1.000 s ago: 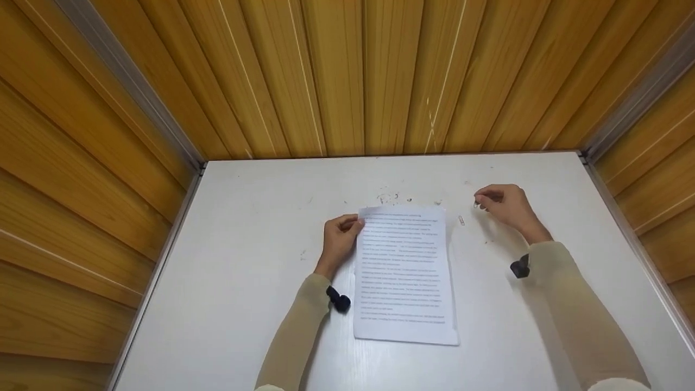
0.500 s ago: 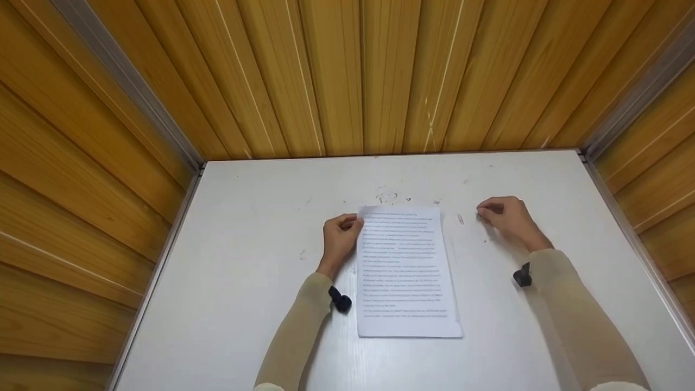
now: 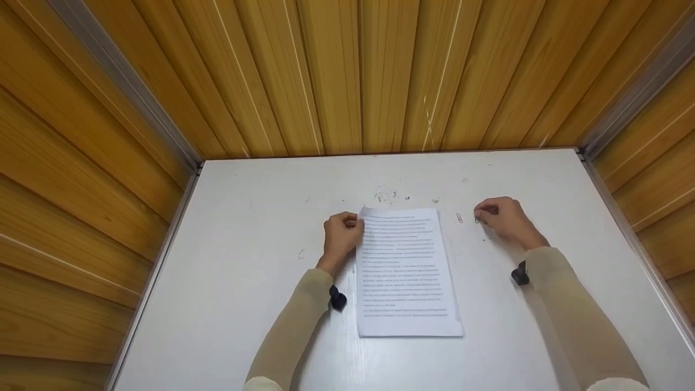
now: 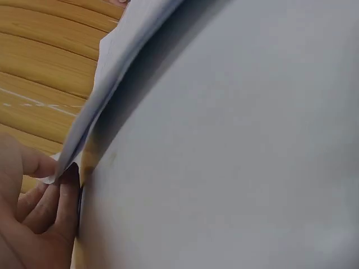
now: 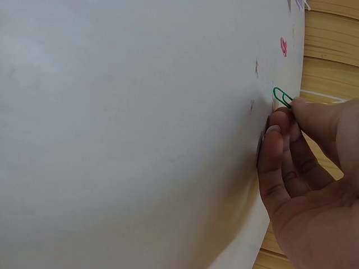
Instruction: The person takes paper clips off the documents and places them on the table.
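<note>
- Paper (image 3: 404, 271) flat on white bench (image 3: 244, 282), mid-front.
- Left hand (image 3: 342, 236) pinches paper's top-left corner, lifted slightly.
- Right hand (image 3: 502, 217) pinches green clip (image 5: 282, 96), right of paper.
- Second clip (image 3: 460, 218) lies loose between them.

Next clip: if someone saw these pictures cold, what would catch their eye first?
Probably the stack of printed sheets lying mid-table on the white table, with the left hand pinching its upper left corner. Next, the right hand to the right of the sheets, pinching a green paper clip. Another paper clip lies on the table between that hand and the sheets.
</note>
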### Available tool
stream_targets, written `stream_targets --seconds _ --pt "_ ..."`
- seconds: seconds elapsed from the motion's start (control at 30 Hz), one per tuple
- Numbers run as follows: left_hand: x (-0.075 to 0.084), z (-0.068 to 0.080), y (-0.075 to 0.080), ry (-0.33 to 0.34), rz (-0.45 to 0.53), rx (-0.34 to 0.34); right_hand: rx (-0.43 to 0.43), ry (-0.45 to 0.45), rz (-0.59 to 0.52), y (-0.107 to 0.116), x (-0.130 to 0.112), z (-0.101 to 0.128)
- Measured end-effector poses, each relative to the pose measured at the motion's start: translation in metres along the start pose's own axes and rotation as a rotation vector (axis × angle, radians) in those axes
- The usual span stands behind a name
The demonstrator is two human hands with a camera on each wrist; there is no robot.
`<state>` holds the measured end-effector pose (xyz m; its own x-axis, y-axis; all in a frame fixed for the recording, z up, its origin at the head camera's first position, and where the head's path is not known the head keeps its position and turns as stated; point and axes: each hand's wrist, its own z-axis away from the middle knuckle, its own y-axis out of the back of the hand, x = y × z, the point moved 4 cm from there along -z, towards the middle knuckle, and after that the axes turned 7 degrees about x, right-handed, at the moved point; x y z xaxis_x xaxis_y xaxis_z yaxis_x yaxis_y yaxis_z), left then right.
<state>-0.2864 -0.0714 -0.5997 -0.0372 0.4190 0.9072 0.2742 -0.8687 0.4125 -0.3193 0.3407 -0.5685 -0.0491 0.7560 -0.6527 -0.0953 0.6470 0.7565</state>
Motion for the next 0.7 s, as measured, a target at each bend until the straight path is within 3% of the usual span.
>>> stream_targets --seconds 0.37,0.53,0.7 --pt "0.01 -0.002 0.009 0.021 -0.118 -0.115 0.012 0.016 0.013 0.001 0.001 0.0" --pt "0.012 -0.01 0.029 -0.015 -0.129 -0.129 0.015 -0.006 0.019 0.006 -0.002 0.002" --pt "0.021 -0.022 0.062 -0.114 -0.164 -0.132 0.077 0.034 0.006 0.02 -0.018 0.006"
